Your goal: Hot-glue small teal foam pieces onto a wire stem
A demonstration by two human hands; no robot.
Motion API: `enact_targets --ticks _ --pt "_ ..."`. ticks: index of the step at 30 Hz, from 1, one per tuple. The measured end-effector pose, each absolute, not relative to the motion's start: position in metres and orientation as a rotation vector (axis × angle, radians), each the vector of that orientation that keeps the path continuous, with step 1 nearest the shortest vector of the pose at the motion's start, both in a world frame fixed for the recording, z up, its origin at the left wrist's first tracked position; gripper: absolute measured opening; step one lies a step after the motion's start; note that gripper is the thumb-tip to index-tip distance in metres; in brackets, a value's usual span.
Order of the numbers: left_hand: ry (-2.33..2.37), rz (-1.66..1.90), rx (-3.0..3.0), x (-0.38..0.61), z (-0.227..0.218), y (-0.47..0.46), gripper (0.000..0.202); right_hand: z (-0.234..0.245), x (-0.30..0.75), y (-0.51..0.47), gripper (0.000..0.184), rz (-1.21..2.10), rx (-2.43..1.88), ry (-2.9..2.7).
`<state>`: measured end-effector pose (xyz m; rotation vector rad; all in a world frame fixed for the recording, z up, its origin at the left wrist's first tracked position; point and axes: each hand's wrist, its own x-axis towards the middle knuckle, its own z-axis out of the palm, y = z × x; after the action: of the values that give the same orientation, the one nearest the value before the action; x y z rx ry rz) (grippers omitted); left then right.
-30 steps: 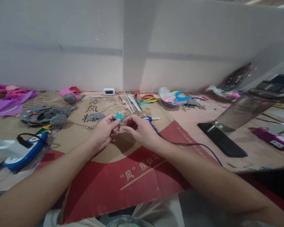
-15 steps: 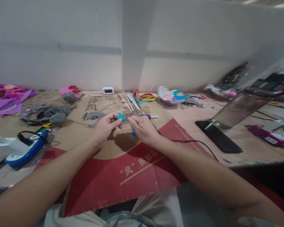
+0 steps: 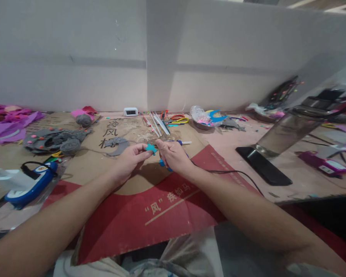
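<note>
Near the middle of the cardboard, my left hand (image 3: 132, 159) pinches a small teal piece with a jagged, star-like outline (image 3: 151, 148) between thumb and fingers. My right hand (image 3: 174, 156) is closed just to the right of it, thumb and index finger pressed together; whatever those fingertips hold is too small to make out. Partly hidden behind the right hand lies a blue glue gun (image 3: 178, 142) with a white stick at its rear. A grey crescent-shaped piece (image 3: 119, 148) with yarn on it rests left of my hands.
Glue sticks (image 3: 158, 124), yellow-handled scissors (image 3: 183, 120) and a small white clock (image 3: 130, 112) lie at the back. Grey yarn pieces (image 3: 54, 140) and a blue power strip (image 3: 31, 188) are left. A black phone (image 3: 263, 165), tilted bottle (image 3: 288, 127) and dark cord (image 3: 236, 171) are right.
My left hand has shifted slightly right and down with the teal piece, now closer to my right hand. The right hand's fingertips have lifted slightly. The view has shifted a little.
</note>
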<state>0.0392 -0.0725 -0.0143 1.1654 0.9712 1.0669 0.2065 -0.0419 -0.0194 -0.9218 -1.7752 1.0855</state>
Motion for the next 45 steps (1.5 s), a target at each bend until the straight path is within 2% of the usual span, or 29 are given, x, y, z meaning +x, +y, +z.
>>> enact_targets --ticks 6,9,12,13,16,17,24,30,34,37,39,42,45 --pt "0.948 1.079 1.010 0.037 -0.008 -0.072 0.028 -0.018 0.206 -0.046 0.062 1.287 -0.794 -1.595" --pt "0.923 1.149 0.943 0.034 -0.007 -0.069 0.031 -0.021 0.204 -0.044 0.047 1.196 -0.802 -1.662" --pt "0.901 1.151 0.936 0.033 -0.008 -0.067 0.031 -0.025 0.202 -0.041 0.051 1.063 -0.847 -1.735" --pt "0.895 1.144 0.943 0.034 -0.008 -0.068 0.031 -0.026 0.201 -0.040 0.047 1.045 -0.835 -1.746" --pt "0.884 1.136 0.969 0.035 -0.009 -0.068 0.031 -0.024 0.203 -0.039 0.018 1.077 -0.774 -1.744" --pt "0.884 1.139 0.973 0.036 -0.009 -0.069 0.031 -0.023 0.204 -0.039 0.015 1.092 -0.768 -1.725" --pt "0.893 1.147 0.965 0.037 -0.011 -0.068 0.029 -0.022 0.208 -0.042 0.024 1.014 -0.800 -1.801" --pt "0.914 1.282 0.933 0.035 -0.010 -0.066 0.027 -0.013 0.211 -0.042 0.047 0.888 -0.832 -2.092" --pt "0.947 1.288 0.945 0.032 -0.012 -0.062 0.022 0.005 0.232 -0.030 0.056 0.728 -0.954 -2.023" --pt "1.005 1.324 0.927 0.030 -0.015 -0.058 0.019 0.007 0.257 -0.019 0.046 0.397 -1.263 -2.021" --pt "1.036 1.319 0.935 0.029 -0.016 -0.057 0.018 0.000 0.268 -0.015 0.040 0.290 -1.573 -2.087" --pt "1.077 1.292 0.967 0.030 -0.016 -0.058 0.019 -0.015 0.268 -0.013 0.033 0.242 -1.823 -2.224" --pt "1.139 1.285 0.970 0.031 -0.014 -0.060 0.022 -0.023 0.259 -0.014 0.014 0.338 -1.789 -2.261"
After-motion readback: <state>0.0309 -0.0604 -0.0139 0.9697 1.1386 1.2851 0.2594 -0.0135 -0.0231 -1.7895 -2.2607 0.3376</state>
